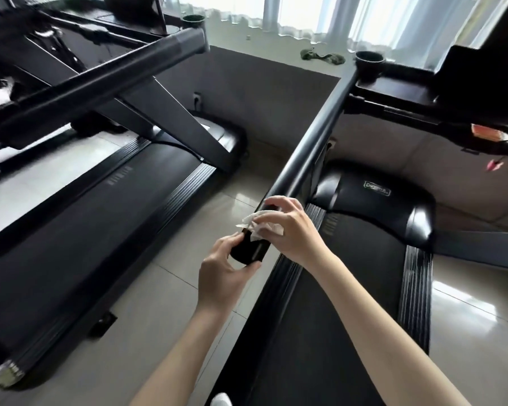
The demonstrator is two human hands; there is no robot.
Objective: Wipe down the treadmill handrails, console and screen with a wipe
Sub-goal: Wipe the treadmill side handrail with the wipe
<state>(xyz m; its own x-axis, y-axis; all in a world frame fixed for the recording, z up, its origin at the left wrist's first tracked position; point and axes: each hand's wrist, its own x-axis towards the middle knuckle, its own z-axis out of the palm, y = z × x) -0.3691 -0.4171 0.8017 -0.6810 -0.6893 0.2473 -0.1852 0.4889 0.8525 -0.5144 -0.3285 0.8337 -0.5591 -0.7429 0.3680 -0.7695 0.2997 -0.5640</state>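
Observation:
A long black handrail (pixel 314 139) runs from the console (pixel 399 92) at upper right down to its near end at centre. My left hand (pixel 220 276) grips that near end from below and the side. My right hand (pixel 291 227) holds a crumpled white wipe (pixel 264 225) wrapped over the top of the rail just above the end. The dark screen (pixel 487 63) rises at the far right, only partly in view. The treadmill belt (pixel 335 303) lies below my arms.
A second treadmill (pixel 106 206) stands to the left, its handrail (pixel 106 80) crossing the upper left. Tiled floor (pixel 235 189) separates the two machines. A cup holder (pixel 369 61) sits at the console's corner. A green cloth (pixel 320 57) lies on the window ledge.

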